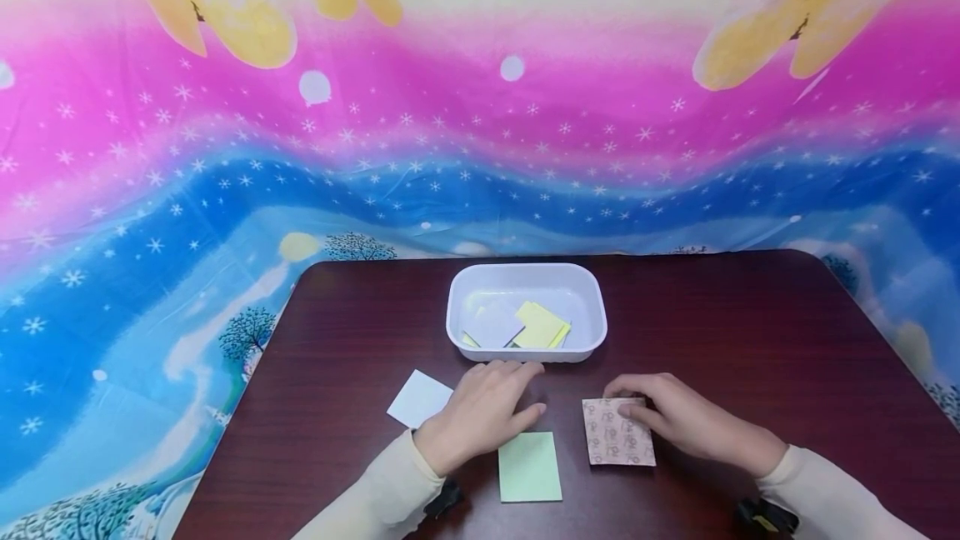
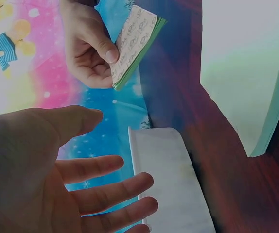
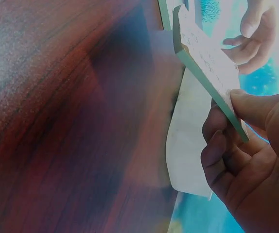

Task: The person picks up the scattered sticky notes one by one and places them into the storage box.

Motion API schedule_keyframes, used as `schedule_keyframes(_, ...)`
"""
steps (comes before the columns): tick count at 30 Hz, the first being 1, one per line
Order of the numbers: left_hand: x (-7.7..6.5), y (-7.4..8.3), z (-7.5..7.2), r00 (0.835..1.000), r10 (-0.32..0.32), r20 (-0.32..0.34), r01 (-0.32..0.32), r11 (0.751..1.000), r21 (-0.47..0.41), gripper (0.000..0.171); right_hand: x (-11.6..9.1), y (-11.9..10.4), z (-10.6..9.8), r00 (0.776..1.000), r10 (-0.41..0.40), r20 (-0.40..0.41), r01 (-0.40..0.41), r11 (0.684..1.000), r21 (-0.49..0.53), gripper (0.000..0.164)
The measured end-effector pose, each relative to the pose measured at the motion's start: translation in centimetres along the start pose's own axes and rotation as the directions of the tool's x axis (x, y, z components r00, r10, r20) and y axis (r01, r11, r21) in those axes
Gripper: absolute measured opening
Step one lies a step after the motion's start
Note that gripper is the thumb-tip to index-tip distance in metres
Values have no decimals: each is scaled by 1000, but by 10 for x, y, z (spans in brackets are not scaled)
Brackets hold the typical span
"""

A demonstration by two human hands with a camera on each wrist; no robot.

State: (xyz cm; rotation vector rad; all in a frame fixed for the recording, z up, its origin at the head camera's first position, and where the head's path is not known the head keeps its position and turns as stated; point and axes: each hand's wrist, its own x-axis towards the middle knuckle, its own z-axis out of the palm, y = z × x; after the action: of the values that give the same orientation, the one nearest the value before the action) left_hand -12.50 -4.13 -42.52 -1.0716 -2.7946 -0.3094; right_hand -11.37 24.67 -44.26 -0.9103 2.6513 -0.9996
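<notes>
My right hand pinches a square stack of paper between thumb and fingers. Its top is pinkish with a brown repeating print, and green edges show in the left wrist view. It is tilted and held above the table. My left hand has its fingers extended and holds nothing, palm visible in the left wrist view. Below its thumb lies a pale green sticky note pad. A white square of paper lies left of that hand, which partly covers it.
A white plastic tub stands behind the hands, with yellow sticky notes and a pale lilac note inside. The dark wooden table has rounded far corners. A colourful printed cloth hangs behind it.
</notes>
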Motion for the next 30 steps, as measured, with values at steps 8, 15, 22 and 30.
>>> schedule_keyframes(8, 0, -1, -2, 1000, 7, -22, -7, 1000, -8, 47, 1, 0, -1, 999, -9, -45, 8, 1000, -17, 18)
schedule_keyframes(15, 1, -3, -5, 999, 14, -41, -15, 999, -29, 46, 3, 0, -3, 996, -20, -81, 18, 999, -28, 17)
schedule_keyframes(22, 2, -6, -9, 999, 0, -38, -2, 999, -54, 47, 4, -1, -4, 993, -31, -115, 27, 999, -40, 17)
schedule_keyframes(30, 2, -7, -12, 999, -10, -31, 8, 999, -51, 46, 5, -2, -5, 992, -29, -126, 25, 999, -33, 17)
